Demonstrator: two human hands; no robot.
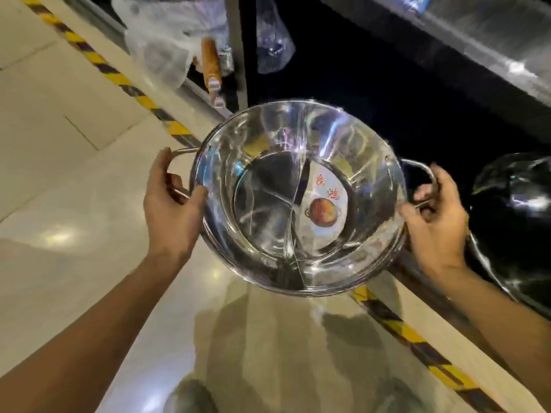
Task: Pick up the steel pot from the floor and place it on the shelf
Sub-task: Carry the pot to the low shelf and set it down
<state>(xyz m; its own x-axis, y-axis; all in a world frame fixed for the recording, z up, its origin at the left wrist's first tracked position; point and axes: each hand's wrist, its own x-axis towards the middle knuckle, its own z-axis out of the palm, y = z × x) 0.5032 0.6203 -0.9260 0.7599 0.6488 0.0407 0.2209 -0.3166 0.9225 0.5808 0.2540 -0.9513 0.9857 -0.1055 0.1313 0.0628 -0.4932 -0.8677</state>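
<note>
Pot position: the divided steel hot pot (pixel 298 198) is off the tiled floor (pixel 59 204), carried mouth-up over the yellow-and-black hazard tape (pixel 119 79) that runs along the foot of the dark shelf unit (pixel 387 93). Left hand (pixel 170 201) is wrapped on the loop handle at the pot's left; right hand (pixel 435 216) is wrapped on the opposite handle. Judged purpose: opposed grips keep the wide, shallow pot level. A black plastic-wrapped wok (pixel 512 219) sits just right of the pot, limiting clearance.

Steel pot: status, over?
Left hand and right hand each shut on a loop handle. Steel pot lifted off floor, at shelf edge. Black wrapped item close on right.
</note>
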